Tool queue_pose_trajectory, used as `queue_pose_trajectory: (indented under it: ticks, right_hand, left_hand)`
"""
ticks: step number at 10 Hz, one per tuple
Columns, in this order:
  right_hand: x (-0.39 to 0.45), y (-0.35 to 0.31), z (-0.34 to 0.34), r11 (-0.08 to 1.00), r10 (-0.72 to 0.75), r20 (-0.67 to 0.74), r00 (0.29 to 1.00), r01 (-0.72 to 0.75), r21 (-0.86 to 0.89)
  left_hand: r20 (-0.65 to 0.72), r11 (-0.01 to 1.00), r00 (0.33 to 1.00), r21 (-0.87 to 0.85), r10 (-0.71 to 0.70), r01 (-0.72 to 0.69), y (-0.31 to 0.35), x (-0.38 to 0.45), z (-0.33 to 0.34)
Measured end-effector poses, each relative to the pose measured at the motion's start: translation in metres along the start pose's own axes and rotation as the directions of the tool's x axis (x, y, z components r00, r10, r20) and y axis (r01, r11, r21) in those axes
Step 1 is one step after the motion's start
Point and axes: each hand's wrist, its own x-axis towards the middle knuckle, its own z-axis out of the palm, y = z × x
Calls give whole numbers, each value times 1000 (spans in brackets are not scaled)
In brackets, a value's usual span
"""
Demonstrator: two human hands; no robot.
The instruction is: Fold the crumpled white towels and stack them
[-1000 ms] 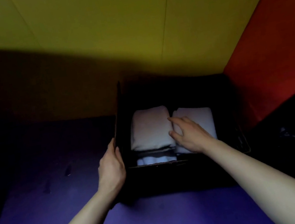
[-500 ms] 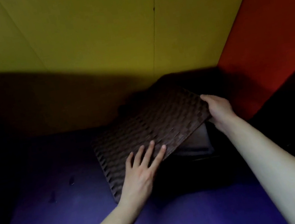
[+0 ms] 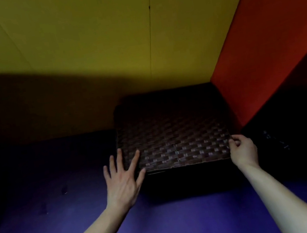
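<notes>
Left hand lies spread, fingers straight, forefinger and thumb touching the near left corner of the woven lid; right hand pinches the lid's near right corner. That lid sits flat on the dark basket, in the corner where yellow wall meets red wall, on purple floor. No towels show.

A dark woven lid lies flat over a box on the purple floor, against yellow wall and red wall.

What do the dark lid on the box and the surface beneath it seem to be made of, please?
The lid looks like woven wicker or rattan, dark brown with a slight sheen: a basket-weave pattern shows. The purple surface seems matte, perhaps foam or fabric matting; the dim light leaves it open.
</notes>
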Motion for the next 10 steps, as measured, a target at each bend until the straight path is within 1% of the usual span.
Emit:
queue_pose_trajectory:
  ticks: [1,2,3,4,5,6,7,8,9,10]
  right_hand:
    - [-3,3,4,999,-30,-47,998,29,-27]
    - [-7,0,5,1000,-17,-55,998,16,-18]
    - [-8,0,3,1000,-17,-56,998,17,-6]
    - [-7,0,2,1000,-14,-56,998,15,7]
    - [-6,-2,2,999,-9,-49,999,11,40]
    - [-5,0,1,999,-28,-51,998,31,42]
    - [-4,4,0,997,-56,-38,998,58,49]
    - [-1,4,-1,998,-65,-22,998,65,9]
    - [-4,-1,-5,996,-76,-41,996,75,-44]
    - [-12,-25,-7,945,-313,-61,948,305,-118]
  left_hand:
    - [-71,987,987,-59,147,-152,-1,-1,8]
    - [-99,971,994,-239,-39,14,10,-1,9]
    - [-67,968,997,-247,-50,32,14,-4,10]
    - [-63,983,998,-183,-21,10,13,-7,9]
    - [-11,975,995,-202,-95,91,18,-11,10]
    - [-16,967,994,-235,-105,98,22,-12,6]
    - [-67,978,996,-203,-53,39,28,-18,0]
    - [-37,971,990,-203,-134,124,32,-15,0]
    - [-32,977,986,-140,-165,159,30,-10,-1]
    - [-58,991,993,-90,-107,102,36,-1,-28]
